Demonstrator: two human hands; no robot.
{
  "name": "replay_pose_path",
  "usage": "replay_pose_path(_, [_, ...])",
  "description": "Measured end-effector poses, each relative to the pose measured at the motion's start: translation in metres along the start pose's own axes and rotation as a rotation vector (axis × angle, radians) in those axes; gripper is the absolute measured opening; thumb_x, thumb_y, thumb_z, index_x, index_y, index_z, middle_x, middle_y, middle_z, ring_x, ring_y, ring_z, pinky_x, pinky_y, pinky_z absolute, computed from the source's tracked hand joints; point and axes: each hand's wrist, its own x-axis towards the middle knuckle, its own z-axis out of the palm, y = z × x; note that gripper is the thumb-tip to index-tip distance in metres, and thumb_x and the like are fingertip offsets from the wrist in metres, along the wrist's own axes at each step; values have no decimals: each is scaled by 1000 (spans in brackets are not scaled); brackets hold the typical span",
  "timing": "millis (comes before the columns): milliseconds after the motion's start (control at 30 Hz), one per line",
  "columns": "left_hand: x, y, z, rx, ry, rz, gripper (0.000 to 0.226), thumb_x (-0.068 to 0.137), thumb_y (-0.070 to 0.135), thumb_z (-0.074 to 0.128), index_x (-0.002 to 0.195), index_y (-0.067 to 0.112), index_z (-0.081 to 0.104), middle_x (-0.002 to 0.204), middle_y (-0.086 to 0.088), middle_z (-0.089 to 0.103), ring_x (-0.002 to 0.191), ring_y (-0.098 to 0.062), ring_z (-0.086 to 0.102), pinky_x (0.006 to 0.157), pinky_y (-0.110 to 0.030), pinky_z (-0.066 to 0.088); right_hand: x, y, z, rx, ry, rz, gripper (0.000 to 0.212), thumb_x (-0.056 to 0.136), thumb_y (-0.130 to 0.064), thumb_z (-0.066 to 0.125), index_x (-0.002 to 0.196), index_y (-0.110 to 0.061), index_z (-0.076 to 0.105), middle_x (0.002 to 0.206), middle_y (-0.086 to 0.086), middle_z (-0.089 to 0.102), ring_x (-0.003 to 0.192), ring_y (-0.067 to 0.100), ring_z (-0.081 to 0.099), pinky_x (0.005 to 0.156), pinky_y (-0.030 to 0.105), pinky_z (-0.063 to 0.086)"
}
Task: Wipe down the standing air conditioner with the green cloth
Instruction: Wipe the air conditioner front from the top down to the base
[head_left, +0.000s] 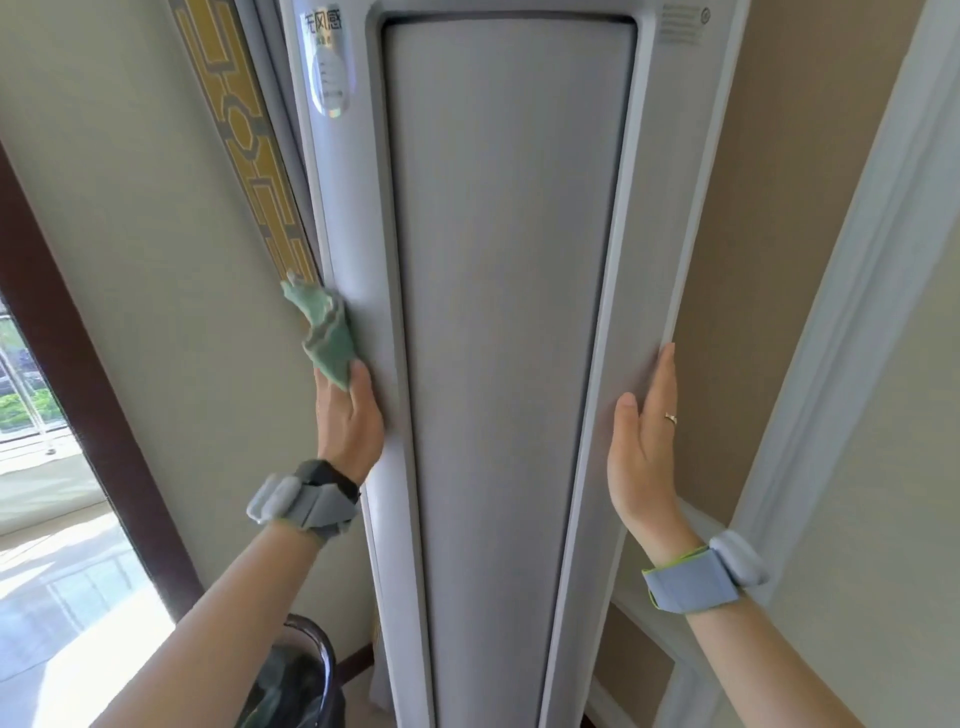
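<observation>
The tall white standing air conditioner fills the middle of the view, with a long grey front panel and a sticker near its top left. My left hand grips the crumpled green cloth and presses it against the unit's left edge at mid height. The cloth sticks up above my fingers, its tip touching the wall trim. On the unit's right side my right hand lies flat, fingers straight and together, with a ring on one finger. Both wrists wear grey bands.
A gold patterned wall strip runs behind the unit on the left. A dark bin stands low beside the unit's left foot. A dark-framed window is at far left. White door moulding rises on the right.
</observation>
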Motion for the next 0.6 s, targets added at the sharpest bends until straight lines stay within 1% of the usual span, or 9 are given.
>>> replay_pose_path(67, [43,29,1,-79,96,-18,60,95,36,24,145,5,30,148,-13,37,138,-22,33,118,-33,23,0,-1,1,8,7,9,58,99,-23,25,152,-23,1,153,-22,2,144,-1,-2,117,20,1])
replay_pose_path(167, [77,63,8,49,164,258,60,96,35,27,147,4,26,154,-17,24,143,-24,23,118,-26,16,1,-3,1,17,30,-1,57,99,-21,25,151,-21,2,152,-22,3,145,1,-2,117,21,1])
replay_pose_path(200, [75,64,10,122,166,358,60,98,37,28,149,5,22,156,-21,20,145,-30,19,119,-31,14,1,-3,2,16,36,-5,58,99,-20,24,151,-20,2,152,-21,3,145,2,-1,118,23,1])
replay_pose_path(267, [51,46,13,335,130,550,59,98,41,30,152,22,15,155,-24,16,144,-44,14,119,-50,14,2,-3,2,11,38,-7,58,98,-19,24,151,-17,2,152,-20,3,145,3,-1,119,25,1])
replay_pose_path(333, [7,7,8,559,-14,675,52,98,41,31,149,36,20,153,-25,15,142,-50,10,113,-63,17,1,-2,1,10,26,-10,57,99,-18,24,151,-17,2,152,-20,3,145,3,-1,119,26,2])
replay_pose_path(400, [-38,-35,-4,660,-181,684,47,99,41,30,144,28,33,151,-23,15,140,-50,9,104,-71,25,0,-1,0,17,15,-15,56,100,-18,24,152,-17,3,153,-19,4,145,3,0,119,27,2])
replay_pose_path(467, [-66,-59,-15,697,-259,682,44,99,41,28,135,18,40,146,-24,20,136,-51,14,95,-75,34,0,0,-2,18,8,-17,56,100,-17,25,152,-17,3,155,-16,5,145,3,0,120,28,3])
replay_pose_path(533, [-62,-55,-16,673,-256,671,45,100,40,26,133,14,40,144,-27,23,135,-52,15,93,-75,35,0,0,-2,14,6,-14,56,100,-17,25,152,-18,3,155,-15,5,146,4,1,120,30,3])
replay_pose_path(600, [-32,-29,-7,543,-144,600,46,101,37,25,139,13,35,148,-32,21,139,-51,13,103,-71,29,0,0,-1,20,11,-6,57,99,-17,25,152,-18,3,155,-16,5,146,3,0,120,31,3])
